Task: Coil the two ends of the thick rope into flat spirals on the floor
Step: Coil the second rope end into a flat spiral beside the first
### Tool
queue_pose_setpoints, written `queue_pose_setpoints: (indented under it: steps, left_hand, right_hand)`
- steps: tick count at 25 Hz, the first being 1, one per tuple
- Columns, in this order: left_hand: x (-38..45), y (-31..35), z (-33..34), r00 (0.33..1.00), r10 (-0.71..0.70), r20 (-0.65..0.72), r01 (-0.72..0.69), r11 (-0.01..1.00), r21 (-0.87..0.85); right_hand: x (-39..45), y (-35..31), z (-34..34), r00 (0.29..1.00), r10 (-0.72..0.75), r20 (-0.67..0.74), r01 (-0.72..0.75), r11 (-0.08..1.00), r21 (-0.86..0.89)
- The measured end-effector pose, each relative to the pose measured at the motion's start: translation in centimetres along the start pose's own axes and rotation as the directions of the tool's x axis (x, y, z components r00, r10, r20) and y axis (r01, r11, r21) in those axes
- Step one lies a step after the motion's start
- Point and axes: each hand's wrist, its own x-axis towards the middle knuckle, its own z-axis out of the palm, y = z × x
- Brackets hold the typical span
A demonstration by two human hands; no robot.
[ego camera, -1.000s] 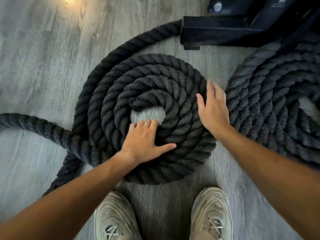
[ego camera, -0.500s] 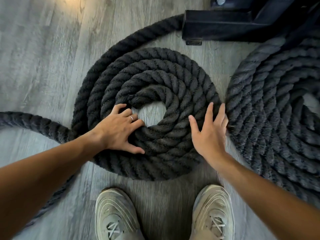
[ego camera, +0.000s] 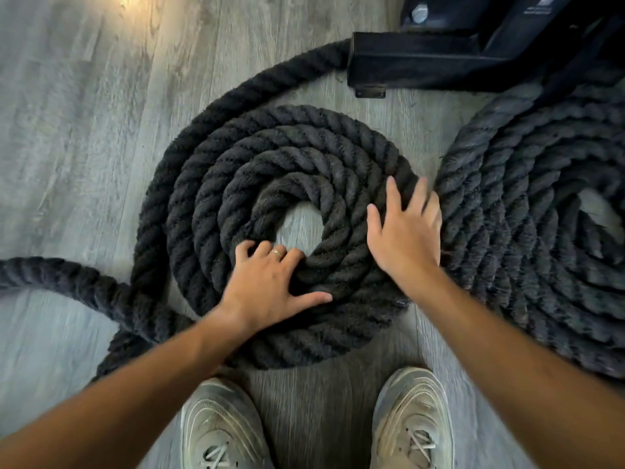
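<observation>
Head view, looking down at a grey wood-grain floor. 2 flat spirals of thick dark rope lie side by side, their outer turns touching or nearly so just beyond the right hand.

Left spiral: about 4 turns around a small open centre where the floor shows. The left hand rests palm-down on the near inner turns, thumb stretched out toward the right hand, fingers bent with their tips at the rim of the centre hole. A ring sits on 1 finger. The hand presses on the rope; it does not wrap around it.

The right hand lies on the outer turns of the same spiral, fingers straight and spread, fingertips pointing away from the person. Its little-finger edge sits at the seam between the 2 spirals; the fingertips are slightly blurred.

Right spiral: larger, partly cut off by the frame edge, lying to the right of the right hand.

From the left spiral's outer turn, the rope runs away from both hands toward a black metal base at the far right. Another loose stretch of rope lies to the left of the left forearm, curving off the frame's left edge.

2 pale shoes stand below the hands, toes just short of the left spiral's near edge.
</observation>
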Motion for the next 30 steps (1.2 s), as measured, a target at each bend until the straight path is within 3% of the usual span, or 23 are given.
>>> queue_pose_setpoints:
  steps: [1,3,5,7,11,14,17,21,24,27,30]
  left_hand:
    - [0.1,-2.2,-0.3,0.986,0.167,0.028,-0.167,0.986,-0.019]
    - [0.3,-6.5,-1.2,0.875,0.471,0.112,-0.473,0.881,-0.005]
    - [0.7,-9.3,-1.6,0.779,0.606,0.164,-0.621,0.782,0.060]
    - [1.1,-9.5,-1.5,0.749,0.634,0.190,-0.659,0.741,0.125]
    - [0.8,-8.9,-1.2,0.754,0.630,0.186,-0.657,0.723,0.212]
    - [-0.5,-7.1,-1.0,0.843,0.512,0.166,-0.538,0.808,0.242]
    - [-0.8,-2.4,-0.7,0.947,0.292,0.136,-0.316,0.924,0.215]
    - [0.6,3.7,-0.6,0.990,-0.017,0.141,-0.015,0.974,0.226]
    - [0.6,4.7,-0.6,0.985,-0.117,0.128,0.083,0.967,0.243]
    - [1.1,3.6,-0.8,0.992,-0.060,0.112,0.046,0.992,0.119]
    - [1.9,0.0,-1.6,0.971,0.234,0.053,-0.238,0.966,0.100]
  right_hand:
    - [-2.4,0.0,0.6,0.999,0.038,0.001,-0.038,0.999,0.011]
    - [-6.3,0.2,1.3,0.999,0.037,0.002,-0.037,0.999,0.031]
    - [-7.9,0.6,1.8,1.000,0.018,0.015,-0.019,0.996,0.087]
    - [-8.5,1.3,1.9,1.000,-0.024,0.016,0.022,0.991,0.136]
    - [-8.4,2.3,2.6,0.996,-0.086,-0.001,0.085,0.987,0.134]
    - [-4.5,3.0,1.9,0.982,-0.183,-0.039,0.185,0.982,0.050]
    - [1.6,3.7,-0.6,0.950,-0.303,-0.073,0.294,0.949,-0.111]
    - [0.4,1.3,-0.2,0.999,-0.009,-0.032,0.008,1.000,-0.019]
    - [-5.1,-0.1,1.7,0.999,0.026,-0.036,-0.026,0.999,0.020]
    - [-7.9,0.2,2.5,0.998,-0.020,-0.051,0.021,1.000,0.022]
    - [-8.4,1.1,3.0,0.992,-0.116,-0.052,0.118,0.993,0.028]
